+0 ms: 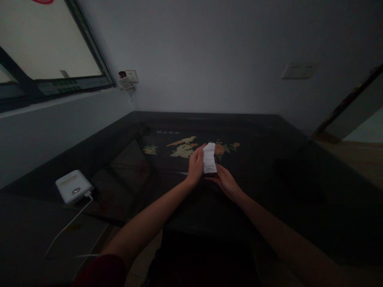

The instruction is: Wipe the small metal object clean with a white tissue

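Note:
A small creased piece of white paper (210,158) is held between my hands, above the dark tabletop. My left hand (195,165) grips its left edge, fingers pointing up and away from me. At its lower right corner, my right hand (226,180) closes on it with thumb and fingers. A thin dark edge shows just below the paper; whether it belongs to something under the paper, I cannot tell. The fingertips behind the paper are hidden.
The glossy black table (254,131) carries a painted bird and flowers. A white box-shaped device (74,186) with a white cable (68,224) lies at the left. Sockets (129,78) are on the wall near the window, and another socket plate (300,70) is at the right.

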`<state>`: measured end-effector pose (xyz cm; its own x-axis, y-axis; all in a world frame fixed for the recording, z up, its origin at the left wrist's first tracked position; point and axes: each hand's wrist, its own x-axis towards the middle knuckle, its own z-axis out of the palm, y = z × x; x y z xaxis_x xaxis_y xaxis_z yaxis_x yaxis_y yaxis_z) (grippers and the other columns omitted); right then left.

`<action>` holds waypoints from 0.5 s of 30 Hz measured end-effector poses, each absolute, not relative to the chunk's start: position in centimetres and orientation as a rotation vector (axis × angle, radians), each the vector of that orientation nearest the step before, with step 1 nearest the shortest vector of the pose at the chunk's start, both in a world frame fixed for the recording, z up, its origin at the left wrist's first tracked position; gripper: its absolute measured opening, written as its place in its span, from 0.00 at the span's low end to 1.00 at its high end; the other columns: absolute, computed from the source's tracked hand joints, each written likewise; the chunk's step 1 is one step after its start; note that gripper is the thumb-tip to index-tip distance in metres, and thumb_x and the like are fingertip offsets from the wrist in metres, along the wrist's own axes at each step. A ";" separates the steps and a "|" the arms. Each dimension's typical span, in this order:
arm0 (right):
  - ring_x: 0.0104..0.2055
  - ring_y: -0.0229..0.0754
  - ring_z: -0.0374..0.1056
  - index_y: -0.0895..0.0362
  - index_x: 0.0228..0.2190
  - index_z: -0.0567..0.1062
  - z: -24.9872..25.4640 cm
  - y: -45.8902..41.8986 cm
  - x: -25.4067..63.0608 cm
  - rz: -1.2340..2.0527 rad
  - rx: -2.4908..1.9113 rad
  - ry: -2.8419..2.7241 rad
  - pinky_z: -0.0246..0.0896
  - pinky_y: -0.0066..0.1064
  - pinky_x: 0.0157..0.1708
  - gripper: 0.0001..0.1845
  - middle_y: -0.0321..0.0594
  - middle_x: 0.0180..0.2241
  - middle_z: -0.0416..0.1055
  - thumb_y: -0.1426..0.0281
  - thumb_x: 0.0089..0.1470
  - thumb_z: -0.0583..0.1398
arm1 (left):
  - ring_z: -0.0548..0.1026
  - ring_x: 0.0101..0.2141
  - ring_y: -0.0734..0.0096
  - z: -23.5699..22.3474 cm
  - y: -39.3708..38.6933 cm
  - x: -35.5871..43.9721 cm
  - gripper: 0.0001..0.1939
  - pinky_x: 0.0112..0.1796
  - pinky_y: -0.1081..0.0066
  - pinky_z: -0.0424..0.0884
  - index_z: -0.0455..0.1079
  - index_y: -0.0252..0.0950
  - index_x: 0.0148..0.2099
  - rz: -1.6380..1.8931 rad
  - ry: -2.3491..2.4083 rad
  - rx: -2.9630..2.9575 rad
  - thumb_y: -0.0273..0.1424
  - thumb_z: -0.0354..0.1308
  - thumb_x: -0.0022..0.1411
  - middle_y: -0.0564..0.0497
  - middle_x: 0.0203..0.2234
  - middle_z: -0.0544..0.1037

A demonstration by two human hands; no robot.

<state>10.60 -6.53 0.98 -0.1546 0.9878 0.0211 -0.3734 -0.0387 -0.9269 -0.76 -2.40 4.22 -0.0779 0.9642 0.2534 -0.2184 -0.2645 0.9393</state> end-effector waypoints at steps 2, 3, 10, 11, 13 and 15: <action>0.44 0.46 0.71 0.53 0.40 0.73 0.9 -6.5 10.5 1.478 -0.852 -1.035 0.70 0.39 0.40 0.23 0.42 0.42 0.74 0.53 0.46 0.64 | 0.73 0.46 0.63 4.2 -2.6 -0.6 0.15 0.48 0.68 0.65 0.73 0.34 0.45 1.519 0.913 1.245 0.35 0.51 0.63 0.44 0.45 0.77; 0.44 0.47 0.70 0.53 0.41 0.73 0.8 -6.5 10.5 1.469 -0.857 -1.045 0.70 0.39 0.40 0.23 0.41 0.42 0.75 0.54 0.45 0.64 | 0.73 0.47 0.63 4.2 -2.7 -0.6 0.15 0.49 0.67 0.65 0.73 0.34 0.46 1.512 0.907 1.264 0.35 0.51 0.63 0.44 0.45 0.77; 0.46 0.48 0.70 0.53 0.42 0.72 0.6 -6.2 10.4 1.419 -0.871 -1.101 0.68 0.39 0.42 0.25 0.42 0.41 0.76 0.59 0.42 0.67 | 0.69 0.53 0.63 4.2 -3.0 -0.7 0.16 0.59 0.62 0.53 0.75 0.36 0.46 1.531 0.860 1.455 0.37 0.49 0.64 0.46 0.49 0.75; 0.46 0.48 0.70 0.54 0.42 0.73 0.6 -6.2 10.4 1.404 -0.869 -1.108 0.68 0.39 0.42 0.24 0.43 0.42 0.76 0.59 0.42 0.67 | 0.69 0.53 0.63 4.3 -3.1 -0.7 0.17 0.60 0.61 0.50 0.75 0.36 0.45 1.535 0.847 1.509 0.37 0.48 0.65 0.46 0.48 0.76; 0.46 0.48 0.70 0.54 0.41 0.73 0.5 -6.1 10.4 1.381 -0.861 -1.112 0.67 0.39 0.43 0.23 0.43 0.43 0.76 0.60 0.42 0.67 | 0.68 0.54 0.64 4.4 -3.3 -0.8 0.17 0.62 0.60 0.45 0.75 0.37 0.45 1.535 0.816 1.623 0.37 0.46 0.66 0.47 0.48 0.76; 0.46 0.48 0.70 0.54 0.41 0.73 0.3 -6.0 10.5 1.371 -0.854 -1.092 0.67 0.38 0.44 0.22 0.43 0.43 0.76 0.60 0.42 0.67 | 0.68 0.54 0.64 4.4 -3.4 -0.8 0.19 0.62 0.59 0.43 0.74 0.37 0.46 1.528 0.800 1.699 0.36 0.44 0.67 0.46 0.48 0.76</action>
<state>10.46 -5.99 0.34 -0.1069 0.9894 0.0984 -0.3173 0.0598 -0.9464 -0.75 -3.40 4.43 0.1114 0.8227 0.5575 -0.0105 -0.5600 0.8284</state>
